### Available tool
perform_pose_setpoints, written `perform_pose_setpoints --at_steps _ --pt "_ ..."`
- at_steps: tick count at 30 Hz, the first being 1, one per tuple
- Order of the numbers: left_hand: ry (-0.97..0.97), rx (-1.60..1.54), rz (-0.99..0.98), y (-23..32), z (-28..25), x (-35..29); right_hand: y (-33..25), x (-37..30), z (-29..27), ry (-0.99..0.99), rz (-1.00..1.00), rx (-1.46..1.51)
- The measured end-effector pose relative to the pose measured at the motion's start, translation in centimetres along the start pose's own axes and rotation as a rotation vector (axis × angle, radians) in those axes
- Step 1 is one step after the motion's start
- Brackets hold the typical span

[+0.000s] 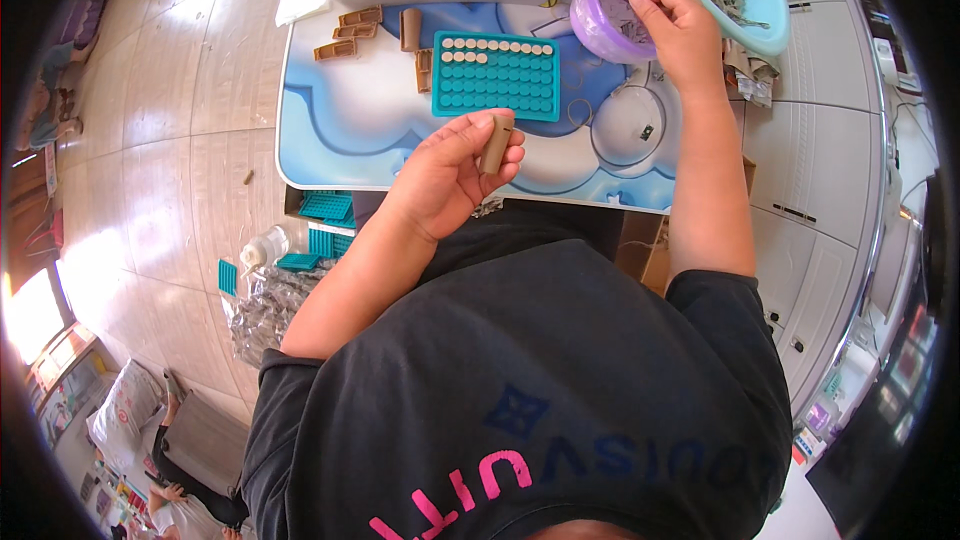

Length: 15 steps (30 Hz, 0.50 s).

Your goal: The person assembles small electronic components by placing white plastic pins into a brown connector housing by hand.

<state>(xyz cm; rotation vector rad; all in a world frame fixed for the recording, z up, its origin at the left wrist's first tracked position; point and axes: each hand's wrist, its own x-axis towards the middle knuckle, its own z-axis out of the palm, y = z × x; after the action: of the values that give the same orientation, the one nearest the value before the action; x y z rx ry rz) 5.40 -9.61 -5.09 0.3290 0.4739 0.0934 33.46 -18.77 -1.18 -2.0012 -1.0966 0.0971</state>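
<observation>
Just above frame centre, a tan cylinder (495, 144) is pinched upright in the closed fingers of the left hand (455, 172); a loosened pinch could drop it onto the teal tray (497, 75) beyond, knocking seated pieces. At upper right, the right hand (678, 25) has fingers curled into the purple bowl (606, 22), which could be tipped.

In my left hand (450, 172) I pinch a small tan cylindrical piece (496, 144), upright between thumb and fingertips, just below the teal grid tray (497, 77), whose top rows hold pale round pieces. My right hand (678, 32) dips its fingertips into the tilted purple bowl (603, 22).
</observation>
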Motion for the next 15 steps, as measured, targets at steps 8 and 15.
perform_pose_setpoints --at_steps 8,15 --pt "-0.082 -0.095 0.045 -0.3 -0.5 0.1 -5.9 -4.9 2.5 0.054 0.127 0.567" --pt "-0.046 -0.082 0.084 -0.1 0.5 0.0 -8.1 -10.0 5.4 -0.103 -0.123 0.522"
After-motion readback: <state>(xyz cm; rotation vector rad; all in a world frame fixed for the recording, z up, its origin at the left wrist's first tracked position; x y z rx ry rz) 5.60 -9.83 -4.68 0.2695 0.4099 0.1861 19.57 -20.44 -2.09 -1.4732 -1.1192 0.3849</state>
